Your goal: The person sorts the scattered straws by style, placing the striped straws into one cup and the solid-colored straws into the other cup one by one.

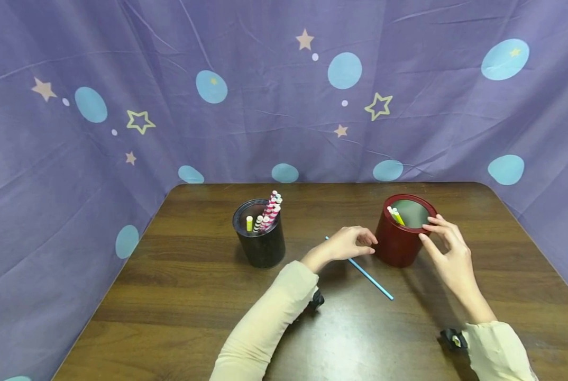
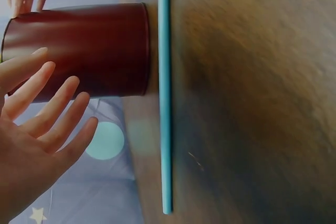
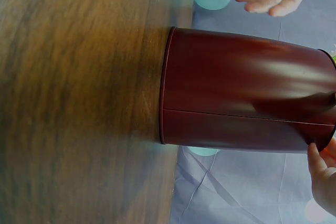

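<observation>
A dark red cylindrical holder point(image 1: 399, 243) stands upright at the right of the table, with a couple of white, green and yellow sticks point(image 1: 396, 216) leaning inside. My right hand point(image 1: 452, 259) touches its rim and upper side with its fingertips, from the right. On the holder's other side, my left hand point(image 1: 350, 243) hovers with loosely spread fingers, holding nothing; a gap parts it from the wall in the right wrist view. A thin light-blue stick point(image 1: 372, 280) lies slantwise on the wood in front of the holder, partly hidden under my left hand and wrist.
To the left stands a black cylindrical holder point(image 1: 263, 250) containing several pink-and-white striped sticks point(image 1: 271, 211), a black-and-white one and a short yellow one point(image 1: 249, 224). The brown wooden table point(image 1: 179, 296) backs onto a purple curtain point(image 1: 265, 106) printed with stars and blue ovals.
</observation>
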Tool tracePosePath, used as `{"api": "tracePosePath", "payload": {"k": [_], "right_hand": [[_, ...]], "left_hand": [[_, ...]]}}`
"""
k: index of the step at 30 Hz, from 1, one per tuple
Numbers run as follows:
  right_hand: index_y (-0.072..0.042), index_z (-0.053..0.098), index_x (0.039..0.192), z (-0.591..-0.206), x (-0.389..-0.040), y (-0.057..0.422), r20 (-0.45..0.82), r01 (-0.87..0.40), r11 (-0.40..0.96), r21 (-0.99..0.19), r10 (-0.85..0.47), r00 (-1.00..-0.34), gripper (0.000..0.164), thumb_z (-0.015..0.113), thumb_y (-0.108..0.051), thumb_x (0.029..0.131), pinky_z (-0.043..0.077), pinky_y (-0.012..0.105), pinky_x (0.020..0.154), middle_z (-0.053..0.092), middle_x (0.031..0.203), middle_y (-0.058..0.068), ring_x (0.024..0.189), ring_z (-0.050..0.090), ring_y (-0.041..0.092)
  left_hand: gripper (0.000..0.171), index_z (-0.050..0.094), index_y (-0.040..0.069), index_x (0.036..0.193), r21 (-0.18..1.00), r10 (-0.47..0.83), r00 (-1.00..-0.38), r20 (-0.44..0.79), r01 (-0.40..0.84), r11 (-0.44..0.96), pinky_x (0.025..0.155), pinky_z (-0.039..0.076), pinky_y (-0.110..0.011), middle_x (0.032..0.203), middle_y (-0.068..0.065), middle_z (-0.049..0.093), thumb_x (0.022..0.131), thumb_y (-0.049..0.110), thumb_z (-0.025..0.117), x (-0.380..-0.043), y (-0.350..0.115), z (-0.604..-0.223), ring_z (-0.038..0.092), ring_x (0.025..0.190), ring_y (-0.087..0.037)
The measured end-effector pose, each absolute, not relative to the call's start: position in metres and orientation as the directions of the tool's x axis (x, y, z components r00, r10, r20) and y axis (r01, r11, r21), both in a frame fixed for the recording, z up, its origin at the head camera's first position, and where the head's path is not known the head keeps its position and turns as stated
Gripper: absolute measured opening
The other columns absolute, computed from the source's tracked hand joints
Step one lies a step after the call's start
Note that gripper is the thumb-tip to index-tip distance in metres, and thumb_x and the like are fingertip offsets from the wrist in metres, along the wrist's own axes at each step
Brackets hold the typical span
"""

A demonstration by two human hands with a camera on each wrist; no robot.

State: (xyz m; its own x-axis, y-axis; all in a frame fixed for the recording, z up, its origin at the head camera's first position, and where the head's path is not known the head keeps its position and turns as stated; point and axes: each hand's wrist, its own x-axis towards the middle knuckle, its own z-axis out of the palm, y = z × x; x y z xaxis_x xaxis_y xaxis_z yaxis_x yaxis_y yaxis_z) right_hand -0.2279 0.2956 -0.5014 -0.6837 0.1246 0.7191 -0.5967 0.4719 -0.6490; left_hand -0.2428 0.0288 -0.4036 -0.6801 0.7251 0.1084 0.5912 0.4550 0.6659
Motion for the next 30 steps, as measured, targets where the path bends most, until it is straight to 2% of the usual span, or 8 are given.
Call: {"api": "tracePosePath", "payload": {"k": [4, 13, 20, 30], "right_hand": [[-0.008, 0.063, 0.105, -0.501, -0.228, 0.295, 0.723, -0.599, 0.478, -0.643, 0.121, -0.68, 0.032, 0.066, 0.002, 0.075, 0.036, 0.022, 0.097, 0.053, 0.12, 0.006, 0.123, 0.038, 0.027], [-0.008, 0.062, 0.105, -0.501, -0.23, 0.296, 0.724, -0.602, 0.472, -0.644, 0.12, -0.679, 0.031, 0.065, 0.003, 0.076, 0.035, 0.022, 0.097, 0.052, 0.12, 0.007, 0.122, 0.038, 0.028], [-0.009, 0.063, 0.106, -0.501, -0.229, 0.296, 0.723, -0.599, 0.481, -0.641, 0.116, -0.681, 0.032, 0.066, 0.002, 0.076, 0.035, 0.022, 0.097, 0.052, 0.12, 0.006, 0.123, 0.038, 0.028], [-0.01, 0.063, 0.106, -0.5, -0.227, 0.296, 0.722, -0.592, 0.491, -0.639, 0.117, -0.682, 0.033, 0.066, 0.002, 0.075, 0.036, 0.021, 0.096, 0.053, 0.12, 0.005, 0.122, 0.038, 0.028]], "left_hand": [[0.022, 0.061, 0.002, 0.099, 0.642, 0.747, -0.662, 0.058, 0.598, 0.48, 0.077, 0.045, -0.013, 0.096, -0.008, 0.065, 0.08, 0.012, 0.064, -0.244, 0.026, -0.408, 0.059, 0.089, -0.012], [0.019, 0.063, 0.008, 0.098, 0.555, 0.786, -0.618, -0.017, 0.648, 0.522, 0.075, 0.04, -0.009, 0.095, -0.002, 0.064, 0.079, 0.014, 0.065, -0.245, 0.023, -0.413, 0.057, 0.09, -0.01], [0.018, 0.065, 0.01, 0.095, 0.512, 0.815, -0.576, -0.054, 0.685, 0.518, 0.074, 0.039, -0.007, 0.093, 0.001, 0.065, 0.077, 0.01, 0.066, -0.245, 0.025, -0.42, 0.058, 0.084, -0.002], [0.02, 0.064, 0.007, 0.096, 0.496, 0.832, -0.544, -0.11, 0.695, 0.52, 0.075, 0.038, -0.008, 0.093, -0.001, 0.065, 0.077, 0.006, 0.066, -0.245, 0.023, -0.425, 0.057, 0.087, -0.006]]}}
